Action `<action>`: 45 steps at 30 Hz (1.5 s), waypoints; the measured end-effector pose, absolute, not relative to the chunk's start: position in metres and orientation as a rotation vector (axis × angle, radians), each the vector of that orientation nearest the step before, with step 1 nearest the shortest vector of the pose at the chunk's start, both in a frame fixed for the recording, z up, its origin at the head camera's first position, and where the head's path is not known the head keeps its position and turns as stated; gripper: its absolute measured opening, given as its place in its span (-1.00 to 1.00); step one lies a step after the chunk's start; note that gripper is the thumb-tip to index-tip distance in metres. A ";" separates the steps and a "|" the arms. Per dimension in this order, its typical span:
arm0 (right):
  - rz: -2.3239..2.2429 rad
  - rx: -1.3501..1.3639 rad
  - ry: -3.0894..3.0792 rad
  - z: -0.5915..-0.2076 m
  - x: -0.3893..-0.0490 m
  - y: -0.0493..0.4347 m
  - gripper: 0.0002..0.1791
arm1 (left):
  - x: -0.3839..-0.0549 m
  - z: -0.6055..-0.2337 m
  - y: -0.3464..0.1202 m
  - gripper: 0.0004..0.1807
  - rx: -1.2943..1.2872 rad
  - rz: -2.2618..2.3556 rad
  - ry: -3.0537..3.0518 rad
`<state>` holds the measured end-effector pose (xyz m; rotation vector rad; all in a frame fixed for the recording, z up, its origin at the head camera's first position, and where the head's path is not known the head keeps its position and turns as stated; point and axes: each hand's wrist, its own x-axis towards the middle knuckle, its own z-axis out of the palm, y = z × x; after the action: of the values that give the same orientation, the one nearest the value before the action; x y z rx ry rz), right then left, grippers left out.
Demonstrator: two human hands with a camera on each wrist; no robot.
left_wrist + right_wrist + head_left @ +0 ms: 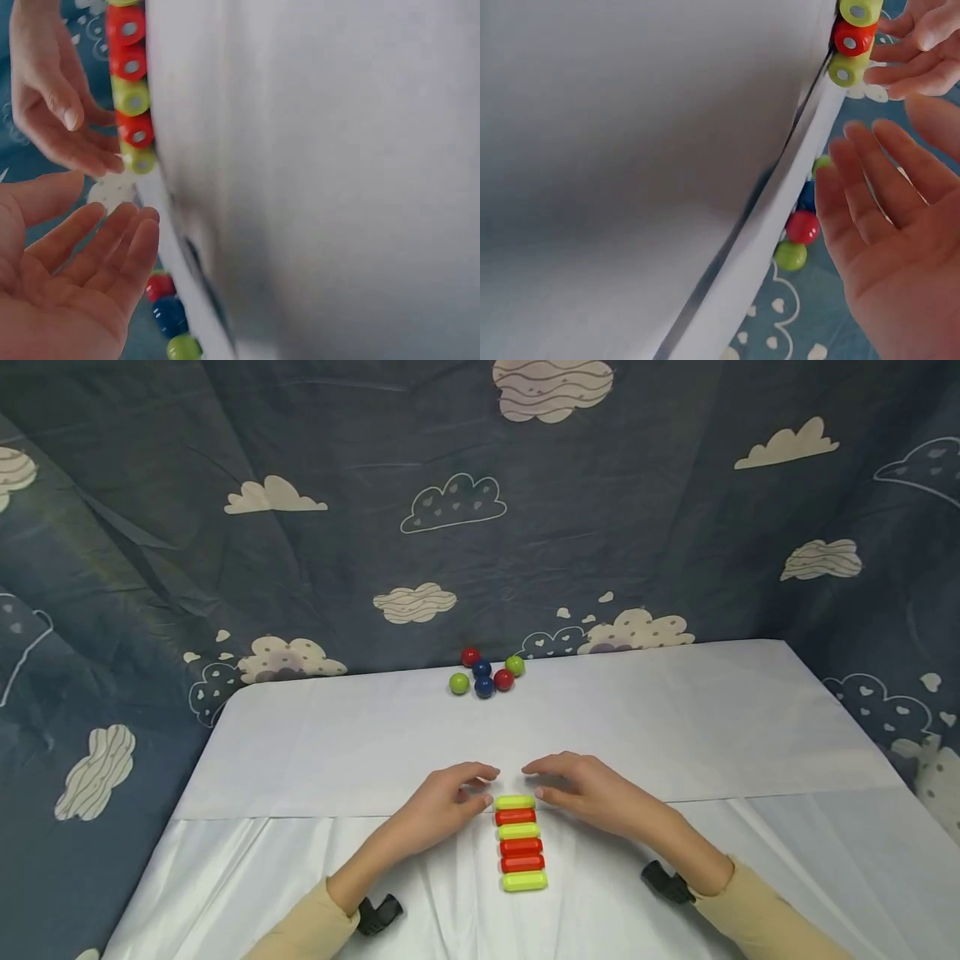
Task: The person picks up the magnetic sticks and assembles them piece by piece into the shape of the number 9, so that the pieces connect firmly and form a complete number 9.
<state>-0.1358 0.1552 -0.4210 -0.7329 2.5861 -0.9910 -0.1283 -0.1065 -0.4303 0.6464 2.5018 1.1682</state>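
Note:
A row of short magnetic-looking rods, yellow-green and red, lies side by side in a column on the white cloth, such as the red rod (521,847). In the wrist views, a rod end (139,136) shows a silver disc. My left hand (442,802) is just left of the row's far end, fingers loosely bent and holding nothing. Opposite it, my right hand (592,789) is at the right of the far yellow-green rod (515,802), thumb near its end. Its palm (907,277) and relaxed fingers show in the right wrist view.
Several glossy balls, including a blue ball (484,687), a red ball (504,680) and a green ball (459,683), cluster at the back of the white-covered table (315,735). Behind it hangs a dark cloud-print curtain (600,527). Black wrist devices (379,913) sit below both wrists.

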 end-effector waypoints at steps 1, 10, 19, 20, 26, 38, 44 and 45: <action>-0.992 -0.737 2.564 -0.422 -0.137 0.154 -0.60 | -0.130 -0.432 -0.105 -0.62 0.653 1.170 2.495; -0.998 -0.804 2.429 -0.428 -0.148 0.147 -0.71 | -0.140 -0.443 -0.101 -0.75 0.732 1.186 2.485; -0.977 -0.831 2.437 -0.432 -0.152 0.146 -0.74 | -0.143 -0.444 -0.097 -0.82 0.769 1.155 2.517; -0.977 -0.828 2.434 -0.432 -0.153 0.145 -0.74 | -0.143 -0.444 -0.097 -0.82 0.762 1.153 2.518; -0.954 -0.815 2.432 -0.433 -0.155 0.144 -0.75 | -0.142 -0.445 -0.095 -0.81 0.721 1.164 2.510; -0.974 -0.786 2.433 -0.435 -0.160 0.142 -0.77 | -0.146 -0.448 -0.093 -0.83 0.715 1.221 2.510; -0.987 -0.810 2.439 -0.435 -0.161 0.143 -0.78 | -0.148 -0.450 -0.091 -0.81 0.729 1.187 2.538; -0.991 -0.814 2.440 -0.435 -0.161 0.143 -0.77 | -0.149 -0.449 -0.091 -0.81 0.732 1.183 2.544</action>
<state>-0.1608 0.1427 -0.4345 -0.8141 2.4399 -0.9906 -0.1488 -0.0906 -0.4492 0.7325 2.5435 1.1832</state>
